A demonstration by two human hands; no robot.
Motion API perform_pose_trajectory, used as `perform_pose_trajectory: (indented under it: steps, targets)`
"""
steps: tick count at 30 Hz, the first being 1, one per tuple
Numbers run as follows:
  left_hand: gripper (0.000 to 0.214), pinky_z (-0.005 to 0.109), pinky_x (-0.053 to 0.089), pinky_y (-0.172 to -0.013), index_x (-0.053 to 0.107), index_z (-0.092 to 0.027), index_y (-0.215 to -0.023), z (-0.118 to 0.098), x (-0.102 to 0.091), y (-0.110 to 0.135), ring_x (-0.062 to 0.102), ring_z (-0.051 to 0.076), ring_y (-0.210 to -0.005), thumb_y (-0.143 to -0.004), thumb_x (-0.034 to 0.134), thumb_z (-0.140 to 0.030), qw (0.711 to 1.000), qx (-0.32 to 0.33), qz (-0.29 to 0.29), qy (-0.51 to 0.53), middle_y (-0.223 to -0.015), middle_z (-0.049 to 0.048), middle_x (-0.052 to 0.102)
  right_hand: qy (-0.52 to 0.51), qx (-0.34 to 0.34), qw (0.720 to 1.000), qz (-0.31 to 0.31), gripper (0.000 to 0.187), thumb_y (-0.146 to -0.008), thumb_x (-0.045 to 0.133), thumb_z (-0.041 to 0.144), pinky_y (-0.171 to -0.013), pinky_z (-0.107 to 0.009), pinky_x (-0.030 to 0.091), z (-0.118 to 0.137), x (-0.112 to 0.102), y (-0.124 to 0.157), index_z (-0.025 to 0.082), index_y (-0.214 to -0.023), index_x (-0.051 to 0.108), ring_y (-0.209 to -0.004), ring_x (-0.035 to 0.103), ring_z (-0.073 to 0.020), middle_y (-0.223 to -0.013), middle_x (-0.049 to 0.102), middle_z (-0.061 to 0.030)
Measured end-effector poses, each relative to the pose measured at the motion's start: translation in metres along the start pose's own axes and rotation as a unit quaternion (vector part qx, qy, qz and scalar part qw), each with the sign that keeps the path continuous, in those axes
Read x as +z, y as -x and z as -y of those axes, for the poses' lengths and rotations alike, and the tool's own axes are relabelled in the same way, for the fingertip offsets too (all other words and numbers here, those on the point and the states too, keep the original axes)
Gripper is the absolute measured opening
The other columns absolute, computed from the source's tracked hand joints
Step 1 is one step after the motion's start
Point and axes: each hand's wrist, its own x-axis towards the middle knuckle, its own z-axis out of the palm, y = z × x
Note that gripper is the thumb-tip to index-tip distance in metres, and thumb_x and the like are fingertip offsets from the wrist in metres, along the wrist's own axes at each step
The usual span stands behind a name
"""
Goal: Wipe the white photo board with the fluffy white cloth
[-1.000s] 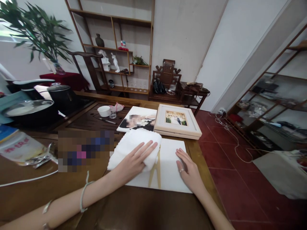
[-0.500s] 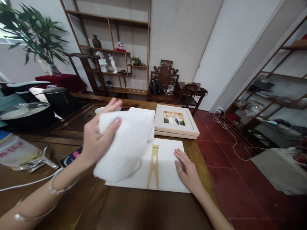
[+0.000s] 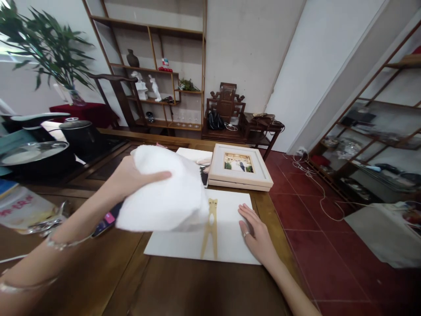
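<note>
My left hand (image 3: 131,175) grips a fluffy white cloth (image 3: 164,193) and holds it in the air above the left part of a white board (image 3: 230,228) lying on the wooden table (image 3: 184,285). A tan wooden stand piece (image 3: 210,228) lies down the middle of that board. My right hand (image 3: 256,232), a ring on one finger, rests flat on the board's right edge with fingers stretched out. Behind the board lie a light framed photo (image 3: 240,169) and a loose photo print (image 3: 197,158), partly hidden by the cloth.
A phone (image 3: 105,221) lies under my left forearm. A plastic packet (image 3: 23,210) and dark pots (image 3: 79,134) with lids sit at the left. Shelves (image 3: 158,70), a plant (image 3: 46,44) and a carved chair (image 3: 226,105) stand behind. Red floor tiles with cables lie to the right.
My left hand lifted the cloth off the board, raised it, and now turns it lower and more level. My right hand stayed flat on the board.
</note>
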Motion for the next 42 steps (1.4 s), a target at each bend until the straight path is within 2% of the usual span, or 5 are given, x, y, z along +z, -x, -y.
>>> perform_pose_trajectory:
  steps: [12,19,26,36,42]
  targets:
    - [0.033,0.049,0.029,-0.104,0.051,-0.016,-0.059,0.005,0.038,0.045,0.041,0.024,-0.118,-0.087,0.036,-0.012,0.913,0.356,0.05,-0.191,-0.116,0.0069,0.056,0.005,0.0,1.0,0.002,0.034,-0.087,0.043,0.024,-0.107,-0.05,0.03,0.0,0.0,0.001,0.016,-0.119,0.055,-0.127,0.038,-0.0236,-0.129,0.051,-0.0097]
    - [0.06,0.034,0.044,-0.097,0.039,-0.017,-0.129,0.023,0.061,0.068,0.046,0.019,-0.12,-0.071,0.036,-0.004,0.968,0.202,0.07,-0.135,-0.136,0.0052,0.045,-0.001,-0.004,1.0,0.0,0.035,-0.087,0.043,0.023,-0.107,-0.05,0.03,-0.001,0.001,0.001,0.018,-0.12,0.054,-0.127,0.038,-0.0233,-0.129,0.051,-0.0089]
    - [0.029,0.046,0.026,-0.109,0.059,-0.009,-0.067,0.041,0.03,0.003,0.023,0.027,-0.134,-0.078,0.035,0.001,0.934,0.259,-0.017,-0.244,-0.146,0.0059,0.026,-0.01,-0.001,1.0,-0.003,0.034,-0.086,0.045,0.023,-0.107,-0.05,0.03,0.0,0.001,0.002,0.019,-0.119,0.055,-0.127,0.039,-0.0236,-0.129,0.051,-0.0083]
    - [0.013,0.049,0.037,-0.095,0.064,-0.014,-0.057,0.006,0.093,0.143,0.034,0.033,-0.126,-0.066,0.061,-0.005,0.896,0.319,0.229,-0.208,-0.143,0.009,0.033,0.008,0.012,1.0,0.007,0.035,-0.088,0.043,0.024,-0.108,-0.049,0.03,0.001,-0.001,0.001,0.018,-0.119,0.055,-0.127,0.038,-0.0223,-0.13,0.051,-0.0077]
    - [0.021,0.049,0.034,-0.099,0.067,-0.015,-0.066,0.002,0.084,0.127,0.03,0.032,-0.129,-0.063,0.055,0.001,0.906,0.271,0.263,-0.19,-0.143,0.0078,0.032,0.007,0.01,1.0,0.006,0.034,-0.088,0.043,0.025,-0.108,-0.049,0.03,0.001,0.0,0.001,0.017,-0.119,0.055,-0.127,0.038,-0.0228,-0.129,0.051,-0.0082]
